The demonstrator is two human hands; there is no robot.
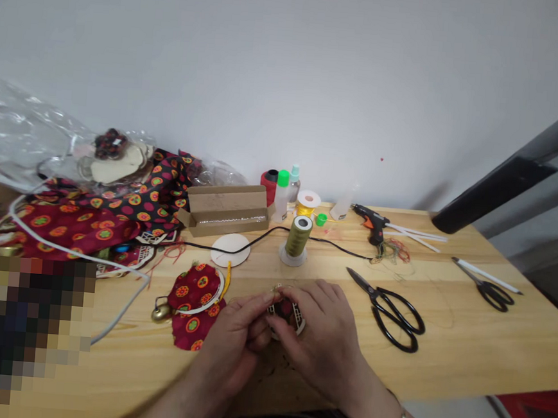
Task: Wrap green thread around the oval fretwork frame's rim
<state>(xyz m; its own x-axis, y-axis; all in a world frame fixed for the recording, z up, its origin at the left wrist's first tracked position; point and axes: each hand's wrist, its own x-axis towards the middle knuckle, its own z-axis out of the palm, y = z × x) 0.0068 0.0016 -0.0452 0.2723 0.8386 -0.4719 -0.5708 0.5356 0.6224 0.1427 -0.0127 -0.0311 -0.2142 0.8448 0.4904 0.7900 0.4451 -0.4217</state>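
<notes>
We see left hand [243,325] and right hand [322,328] pinching small pale-edged ornament [284,310]. Judge it light, fairly stiff, maybe fragile; we'd grip by rim [301,329].

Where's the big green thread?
In the head view, the green thread spool stands upright near the middle, just beyond the left hand and right hand, to the right of the white disc.

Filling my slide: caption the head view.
Left hand and right hand grip a patterned piece near large scissors and a green thread spool.
</notes>
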